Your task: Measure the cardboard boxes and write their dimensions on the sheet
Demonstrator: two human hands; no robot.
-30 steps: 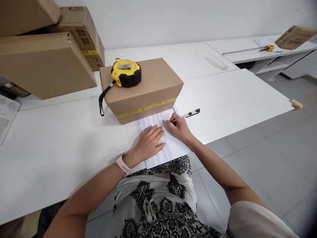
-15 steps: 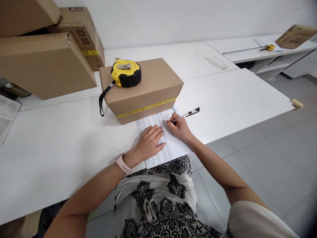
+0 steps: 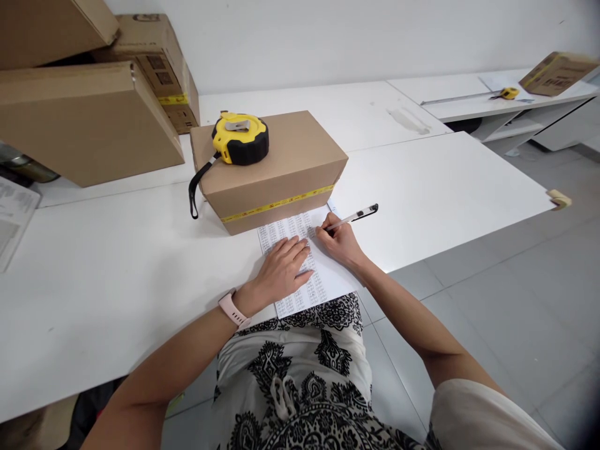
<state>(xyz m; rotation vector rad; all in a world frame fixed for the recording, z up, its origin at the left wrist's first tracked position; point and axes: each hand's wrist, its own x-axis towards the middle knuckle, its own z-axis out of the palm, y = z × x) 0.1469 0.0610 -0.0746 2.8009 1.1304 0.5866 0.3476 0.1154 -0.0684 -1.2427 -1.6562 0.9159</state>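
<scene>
My right hand [image 3: 341, 242] is closed around a pen [image 3: 352, 217], its tip hidden low among my fingers against a sheet of paper [image 3: 330, 275]. Columns of handwriting cover the left part of the sheet. My left hand [image 3: 282, 269] lies flat on those columns, fingers stretched out. Just beyond the paper stands a closed cardboard box [image 3: 276, 181] with yellow tape along its front, covering the sheet's far edge. On top of the box rests a yellow and black tape measure [image 3: 240, 139], its black wrist strap hanging over the left side.
Several cardboard boxes [image 3: 89, 125] are stacked at the back left of the white table [image 3: 117, 250]. Far right, on another table, lie a second tape measure [image 3: 509, 93] with its blade drawn out and a tilted box [image 3: 557, 74]. A padded corner [image 3: 559, 199] marks the table's right end.
Both hands, the pen and the paper keep almost the same place. Only a slight shift of the camera shows.
</scene>
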